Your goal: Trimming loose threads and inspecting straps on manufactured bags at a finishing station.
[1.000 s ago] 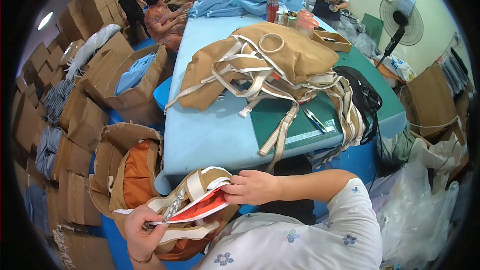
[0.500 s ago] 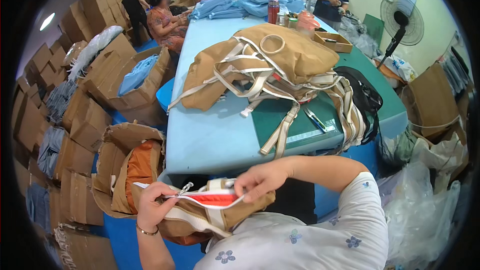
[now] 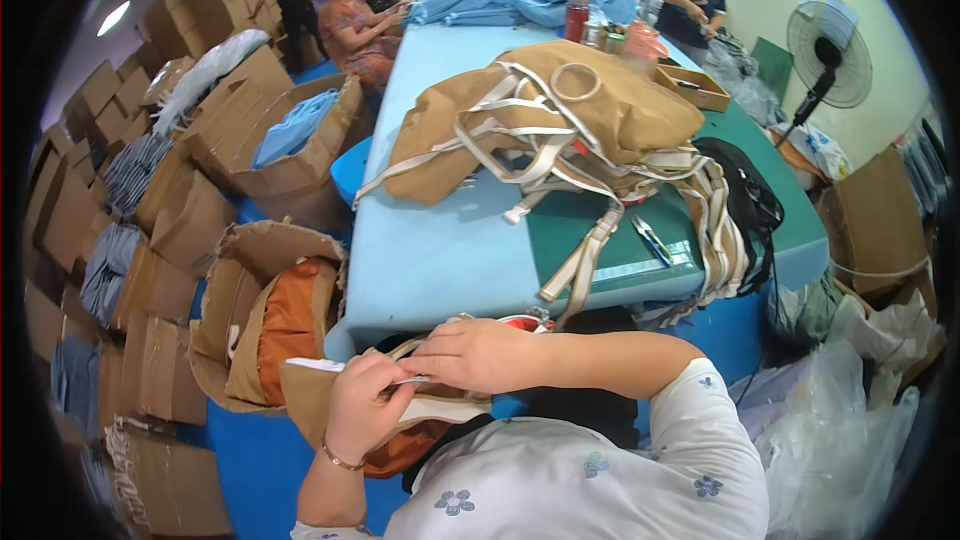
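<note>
In my lap, against the table's near edge, lies a tan fabric bag [image 3: 312, 396] with white webbing and an orange lining [image 3: 405, 448]. My left hand [image 3: 368, 402], a bracelet at its wrist, pinches the bag's white-trimmed edge between thumb and fingers. Close against it, my right hand [image 3: 478, 355] is curled over the same edge, fingertips meeting the left ones. Just beyond the right hand a bit of red with white trim shows. Much of the bag is hidden under my hands and forearm.
On the blue-covered table [image 3: 400, 250] lie a heap of tan bags [image 3: 640, 110] with white straps, thread snips [image 3: 652, 240] on a green mat [image 3: 560, 252], and a black bag [image 3: 740, 195]. An open carton [image 3: 215, 340] stands at left. Several people work at the far end.
My right hand has moved left and now meets my left hand at the edge. The red opening, wide in view before, is mostly covered. The view has shifted slightly.
</note>
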Tool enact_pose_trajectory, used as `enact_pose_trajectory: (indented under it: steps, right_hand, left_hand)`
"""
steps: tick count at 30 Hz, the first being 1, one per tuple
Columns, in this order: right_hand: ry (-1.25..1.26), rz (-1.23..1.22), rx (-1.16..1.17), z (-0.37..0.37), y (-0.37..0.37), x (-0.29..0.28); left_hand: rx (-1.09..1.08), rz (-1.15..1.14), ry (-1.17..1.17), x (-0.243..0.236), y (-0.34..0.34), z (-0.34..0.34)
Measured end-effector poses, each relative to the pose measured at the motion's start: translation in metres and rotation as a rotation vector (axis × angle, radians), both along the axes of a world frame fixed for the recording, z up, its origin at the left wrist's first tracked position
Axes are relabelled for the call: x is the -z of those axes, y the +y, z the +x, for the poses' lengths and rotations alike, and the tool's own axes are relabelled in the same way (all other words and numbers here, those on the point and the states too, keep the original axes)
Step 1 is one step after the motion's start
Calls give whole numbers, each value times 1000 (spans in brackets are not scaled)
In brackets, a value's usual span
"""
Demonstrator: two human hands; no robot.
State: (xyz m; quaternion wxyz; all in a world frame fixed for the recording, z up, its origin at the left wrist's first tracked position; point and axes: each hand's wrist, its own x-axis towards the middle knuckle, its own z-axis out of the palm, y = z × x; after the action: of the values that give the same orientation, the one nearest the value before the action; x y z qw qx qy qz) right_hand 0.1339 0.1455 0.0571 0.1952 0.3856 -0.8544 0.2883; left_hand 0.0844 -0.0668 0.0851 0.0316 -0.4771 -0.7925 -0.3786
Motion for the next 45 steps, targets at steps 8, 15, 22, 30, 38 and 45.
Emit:
enact_pose_trajectory:
  steps: [8,15,22,30,38,45]
  right_hand:
    - [89,146,-50,-17,8,-2]
    - [298,475,63,-32,70,-22]
    - [188,251,48,-33,56,-14]
    - [-125,178,-1,-28,73,-26]
    - [86,66,184,-19,72,-28]
    - [-204,-156,288,-7,73,12]
  left_hand:
    - [-138,-12,-70,10,-5,-2]
    - [-249,87,-373,-4,-44,-46]
    - [-2,-115,100,-16,-4,-36]
    - [79,-198,29,12,12,-44]
    - [88,-38,-68,17,3,-42]
    - [-26,116,-109,25,-16,-46]
